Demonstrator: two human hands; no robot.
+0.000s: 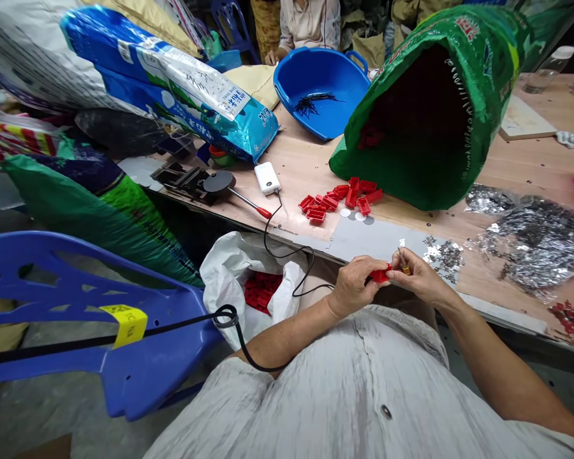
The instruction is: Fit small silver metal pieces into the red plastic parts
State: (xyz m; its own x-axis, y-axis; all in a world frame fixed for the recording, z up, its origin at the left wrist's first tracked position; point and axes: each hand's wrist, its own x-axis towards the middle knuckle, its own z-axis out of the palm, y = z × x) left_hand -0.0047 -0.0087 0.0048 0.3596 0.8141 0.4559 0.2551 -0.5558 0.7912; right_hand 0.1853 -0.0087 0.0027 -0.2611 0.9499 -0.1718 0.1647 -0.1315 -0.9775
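My left hand point(356, 284) is closed on a small red plastic part point(381, 275) at the table's front edge. Pinched in my right hand point(418, 277) is a small tool with a yellow handle point(405, 269), its thin tip pointing up. A tiny shiny metal piece point(402, 243) shows at that tip. The fingers of both hands meet around the red part and partly cover it. Just beyond my right hand lies a pile of small metal pieces point(444, 256) on a grey sheet point(377, 238). Several red plastic housings point(316, 217) sit farther back.
A green sack point(411, 185) opens toward me beyond the housings. Behind stand a blue basin point(287, 86) and a person point(310, 25). A white power bank point(266, 178) trails a cable toward me. Left are a hand press point(220, 182), white bag point(220, 261) and blue chair point(162, 344).
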